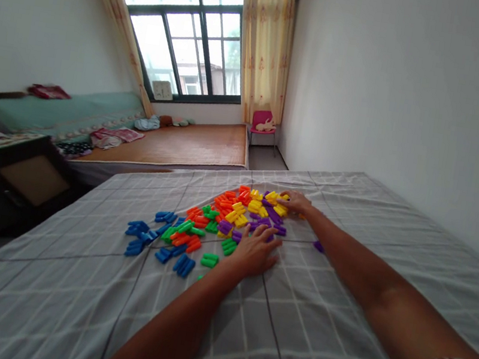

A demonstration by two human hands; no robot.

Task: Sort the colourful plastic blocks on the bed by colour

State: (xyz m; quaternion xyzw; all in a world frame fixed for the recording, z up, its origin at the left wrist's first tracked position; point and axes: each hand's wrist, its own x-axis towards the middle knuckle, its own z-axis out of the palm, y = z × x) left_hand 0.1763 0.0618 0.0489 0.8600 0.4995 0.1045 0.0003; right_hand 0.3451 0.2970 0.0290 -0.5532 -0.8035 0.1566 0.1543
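A spread of small plastic toy pieces, ribbed and tube-like, lies on the grey checked bed sheet. My left hand rests palm down with fingers spread, its fingertips at the purple pieces. Green pieces lie just left of that hand. Farther back, my right hand reaches in from the right, fingers stretched out and touching the yellow pieces at the pile's far edge. Its thumb side is partly hidden. Orange pieces sit in the middle, and blue pieces are scattered at the left.
The checked sheet covers the bed in front of me. One purple piece lies apart beneath my right forearm. Beyond are a second bed with clothes, a pink chair, a dark cabinet and a window.
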